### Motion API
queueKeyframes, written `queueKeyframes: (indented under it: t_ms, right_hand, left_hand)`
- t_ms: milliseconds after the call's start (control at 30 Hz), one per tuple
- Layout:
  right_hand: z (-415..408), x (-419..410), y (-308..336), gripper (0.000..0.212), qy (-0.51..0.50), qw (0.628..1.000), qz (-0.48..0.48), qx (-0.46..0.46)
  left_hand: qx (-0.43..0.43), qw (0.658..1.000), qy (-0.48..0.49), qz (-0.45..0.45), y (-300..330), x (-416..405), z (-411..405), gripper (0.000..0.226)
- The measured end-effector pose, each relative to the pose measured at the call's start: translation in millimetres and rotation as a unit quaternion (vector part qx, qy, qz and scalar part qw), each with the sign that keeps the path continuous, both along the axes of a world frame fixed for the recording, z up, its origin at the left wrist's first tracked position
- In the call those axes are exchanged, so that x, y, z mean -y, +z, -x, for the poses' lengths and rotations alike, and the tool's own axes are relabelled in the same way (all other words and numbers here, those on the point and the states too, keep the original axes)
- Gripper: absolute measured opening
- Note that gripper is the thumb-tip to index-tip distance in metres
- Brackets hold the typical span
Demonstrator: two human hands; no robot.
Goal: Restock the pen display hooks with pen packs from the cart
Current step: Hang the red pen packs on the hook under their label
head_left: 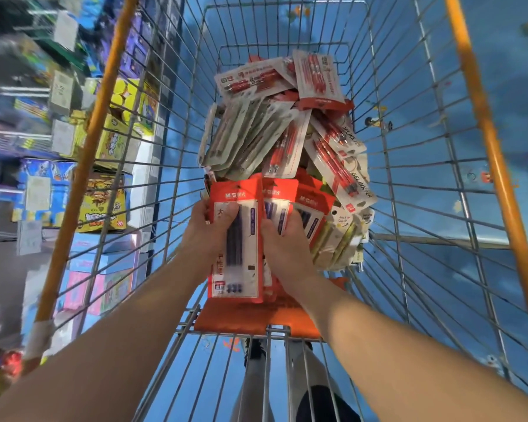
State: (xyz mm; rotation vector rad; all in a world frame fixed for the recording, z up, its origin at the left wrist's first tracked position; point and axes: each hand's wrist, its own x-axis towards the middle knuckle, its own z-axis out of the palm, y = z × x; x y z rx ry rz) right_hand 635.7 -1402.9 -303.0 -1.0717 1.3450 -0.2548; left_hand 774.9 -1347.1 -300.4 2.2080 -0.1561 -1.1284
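Note:
I look down into a wire cart [409, 184] with orange rails, holding a heap of pen packs. My left hand [209, 229] grips an orange pack of dark blue pens [237, 242] by its left edge, thumb across its front. My right hand [284, 248] curls around more orange packs [310, 214] just to the right. Beyond them lie grey-white packs [244, 138] and red pen packs [272, 74], piled loosely. Packs marked gel ink pen [342, 166] lean at the right. The display hooks are not in sight.
Shelves with coloured boxes [101, 205] run along the left of the cart, blurred. An orange flap [256, 318] hangs at the cart's near end. Blue patterned floor [500, 86] shows through the wires on the right, and my legs [302, 376] stand below.

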Motion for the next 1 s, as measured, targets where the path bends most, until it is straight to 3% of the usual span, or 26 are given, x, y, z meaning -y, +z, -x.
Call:
queueKeyframes:
  t_ms: [67,167,233,333,500,600,667,767,867,1000]
  right_hand:
    - [-3.8,0.8,5.3,0.020,-0.007,0.999,-0.033,0.020]
    - [-7.2,1.3,11.7,0.011,-0.002,0.995,-0.069,0.072]
    - [-6.0,4.2,13.5,0.020,0.021,0.995,-0.056,0.077]
    - [-5.2,2.0,10.6,0.042,0.061,0.996,-0.044,0.056]
    - [-5.8,4.2,10.2,0.050,-0.007,0.997,-0.059,0.038]
    - [1.1,9.2,1.2,0.078,-0.089,0.985,0.017,-0.148]
    - [7.6,8.6,-5.0,0.102,-0.067,0.965,-0.009,-0.254]
    - [9.0,9.6,-12.9,0.124,-0.036,0.959,-0.043,-0.279]
    - [4.9,14.7,-24.1,0.126,-0.042,0.951,-0.065,-0.298]
    - [7.6,9.9,-29.6,0.128,-0.071,0.946,-0.045,-0.313]
  left_hand:
    - [-0.085,0.994,0.057,0.034,5.3,-0.3,2.6,0.083]
    - [-0.269,0.955,0.102,0.070,15.4,-0.5,1.9,0.079]
    - [-0.343,0.932,0.091,0.079,17.7,-6.6,0.5,0.074]
    - [-0.382,0.918,0.065,0.083,13.8,-17.6,0.8,0.076]
    - [-0.354,0.929,0.050,0.098,14.7,-18.5,11.3,0.053]
    - [-0.297,0.944,0.094,0.105,16.1,-13.0,10.1,0.056]
    - [-0.262,0.951,0.116,0.115,15.5,-11.6,7.9,0.064]
    - [-0.231,0.952,0.144,0.139,16.7,-12.9,3.4,0.070]
    - [-0.217,0.953,0.150,0.146,24.0,-16.0,-0.5,0.070]
    - [-0.205,0.957,0.137,0.155,35.8,-19.5,-4.7,0.040]
